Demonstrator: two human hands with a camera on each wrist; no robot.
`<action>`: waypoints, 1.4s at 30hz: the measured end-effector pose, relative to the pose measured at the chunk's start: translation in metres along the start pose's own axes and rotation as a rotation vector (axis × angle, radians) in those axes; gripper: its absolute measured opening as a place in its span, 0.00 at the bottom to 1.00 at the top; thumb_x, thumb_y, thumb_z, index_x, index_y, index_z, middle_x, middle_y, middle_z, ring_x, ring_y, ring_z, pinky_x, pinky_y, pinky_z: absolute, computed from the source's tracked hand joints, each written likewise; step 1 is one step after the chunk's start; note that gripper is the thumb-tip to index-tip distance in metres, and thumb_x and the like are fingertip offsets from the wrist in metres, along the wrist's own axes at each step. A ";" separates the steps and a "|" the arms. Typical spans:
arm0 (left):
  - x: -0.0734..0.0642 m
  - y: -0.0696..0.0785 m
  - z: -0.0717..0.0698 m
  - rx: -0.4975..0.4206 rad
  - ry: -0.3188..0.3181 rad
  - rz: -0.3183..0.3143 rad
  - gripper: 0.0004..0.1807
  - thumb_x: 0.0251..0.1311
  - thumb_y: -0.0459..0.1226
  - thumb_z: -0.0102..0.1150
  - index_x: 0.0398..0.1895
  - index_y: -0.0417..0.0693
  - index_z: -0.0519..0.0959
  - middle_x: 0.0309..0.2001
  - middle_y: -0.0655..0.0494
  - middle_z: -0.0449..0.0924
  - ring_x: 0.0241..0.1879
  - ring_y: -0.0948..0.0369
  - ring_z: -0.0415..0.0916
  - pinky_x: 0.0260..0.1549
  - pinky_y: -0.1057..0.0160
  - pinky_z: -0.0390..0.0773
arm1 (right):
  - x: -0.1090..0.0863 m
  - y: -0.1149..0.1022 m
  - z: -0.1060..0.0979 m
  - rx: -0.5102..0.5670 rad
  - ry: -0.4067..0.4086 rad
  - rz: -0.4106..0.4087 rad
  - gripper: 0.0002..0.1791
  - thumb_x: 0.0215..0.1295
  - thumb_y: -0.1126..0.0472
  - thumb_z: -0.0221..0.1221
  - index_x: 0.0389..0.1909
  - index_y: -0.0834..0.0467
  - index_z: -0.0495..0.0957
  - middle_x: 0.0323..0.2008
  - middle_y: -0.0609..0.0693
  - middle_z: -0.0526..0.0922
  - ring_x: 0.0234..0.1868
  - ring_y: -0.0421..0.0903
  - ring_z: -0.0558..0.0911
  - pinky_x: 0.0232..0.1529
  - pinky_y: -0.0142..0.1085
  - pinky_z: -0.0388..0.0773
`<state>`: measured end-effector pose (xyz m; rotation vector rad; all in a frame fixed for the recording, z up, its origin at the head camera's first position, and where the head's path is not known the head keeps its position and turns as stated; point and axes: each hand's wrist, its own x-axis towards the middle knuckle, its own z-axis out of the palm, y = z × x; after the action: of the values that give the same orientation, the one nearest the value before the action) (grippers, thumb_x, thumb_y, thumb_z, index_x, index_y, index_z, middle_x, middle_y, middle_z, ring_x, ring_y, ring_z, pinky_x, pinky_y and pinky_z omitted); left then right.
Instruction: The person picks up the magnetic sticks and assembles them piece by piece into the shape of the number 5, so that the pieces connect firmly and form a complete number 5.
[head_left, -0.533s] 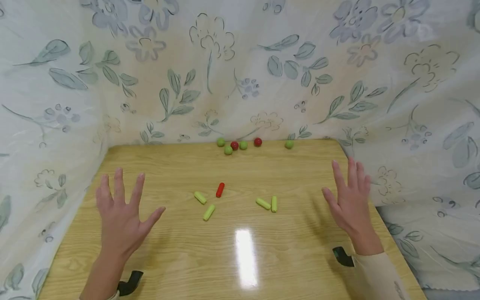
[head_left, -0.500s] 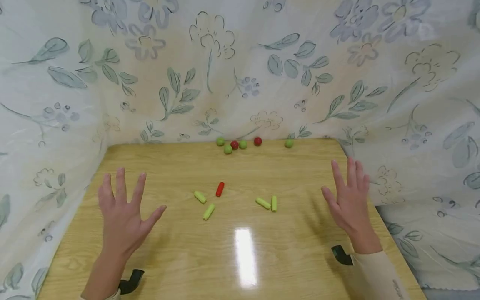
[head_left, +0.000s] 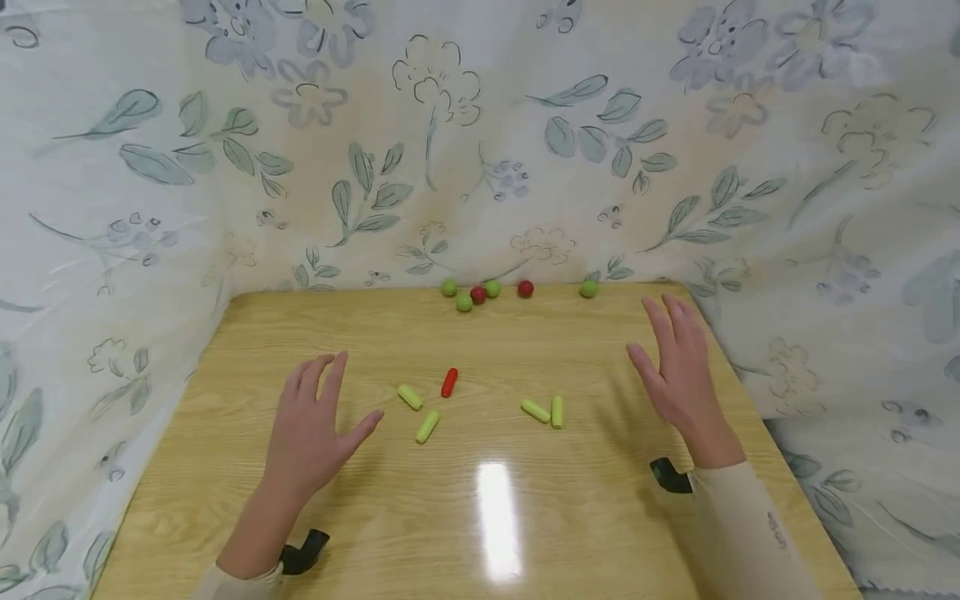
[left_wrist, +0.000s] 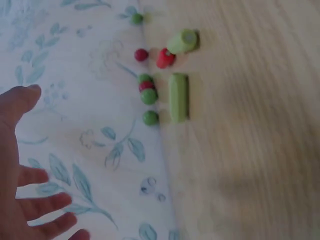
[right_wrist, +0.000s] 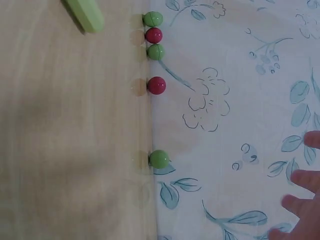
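Observation:
My left hand [head_left: 307,437] hovers over the left part of the table with its fingers spread and nothing in them. Closest to it lie two light-green sticks [head_left: 410,397] and a red stick [head_left: 449,382]. My right hand [head_left: 684,387] is held above the right side, fingers extended, holding nothing. To its left, two more light-green sticks [head_left: 536,411] lie near each other at an angle. In the left wrist view, one green stick [left_wrist: 179,97] shows lengthwise and another [left_wrist: 183,41] end-on beside the red one [left_wrist: 165,58].
Along the wooden table's [head_left: 337,325] back edge sit several small green balls [head_left: 588,289] and two red balls [head_left: 526,288]. A floral cloth [head_left: 480,150] hangs behind the table and at both sides. Black wrist mounts [head_left: 303,552] stick out at both wrists.
My left hand has moved right and inward, its fingers bending slightly. The right hand has shifted a little left and up. The sticks and balls stay in place while the head view shifts slightly.

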<state>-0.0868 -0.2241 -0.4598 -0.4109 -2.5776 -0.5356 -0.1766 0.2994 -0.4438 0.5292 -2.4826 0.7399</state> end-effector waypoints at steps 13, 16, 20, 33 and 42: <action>0.046 0.028 0.052 -0.153 -0.213 -0.115 0.41 0.67 0.53 0.75 0.72 0.33 0.76 0.64 0.35 0.80 0.66 0.38 0.75 0.62 0.37 0.78 | 0.071 0.061 0.043 0.109 -0.241 0.243 0.36 0.81 0.48 0.63 0.82 0.58 0.65 0.76 0.64 0.68 0.68 0.67 0.74 0.66 0.64 0.72; 0.054 0.026 0.064 -0.164 -0.250 -0.140 0.40 0.68 0.53 0.75 0.71 0.32 0.77 0.62 0.35 0.81 0.65 0.37 0.75 0.64 0.37 0.77 | 0.081 0.074 0.053 0.143 -0.257 0.276 0.36 0.81 0.51 0.64 0.81 0.59 0.66 0.76 0.64 0.68 0.68 0.67 0.74 0.68 0.63 0.72; 0.060 0.026 0.076 -0.178 -0.301 -0.174 0.38 0.70 0.53 0.73 0.70 0.33 0.78 0.61 0.36 0.83 0.64 0.38 0.77 0.62 0.38 0.78 | 0.093 0.088 0.069 0.169 -0.276 0.318 0.33 0.81 0.55 0.64 0.79 0.62 0.68 0.75 0.65 0.69 0.68 0.66 0.74 0.68 0.62 0.72; 0.064 0.037 0.098 -0.206 -0.381 -0.233 0.38 0.69 0.51 0.74 0.70 0.31 0.77 0.60 0.36 0.82 0.64 0.38 0.77 0.64 0.40 0.78 | 0.117 0.114 0.103 0.081 -0.346 0.422 0.31 0.81 0.58 0.63 0.78 0.62 0.69 0.75 0.66 0.68 0.66 0.66 0.75 0.64 0.64 0.74; 0.061 0.039 0.102 -0.207 -0.351 -0.229 0.38 0.69 0.51 0.74 0.69 0.31 0.78 0.61 0.35 0.81 0.62 0.39 0.78 0.62 0.41 0.79 | 0.123 0.128 0.115 0.028 -0.380 0.395 0.29 0.79 0.61 0.64 0.77 0.62 0.72 0.70 0.67 0.73 0.61 0.66 0.79 0.65 0.62 0.75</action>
<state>-0.1627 -0.1336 -0.5001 -0.2997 -2.9391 -0.8856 -0.3773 0.3045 -0.5113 0.1989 -2.9844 0.8897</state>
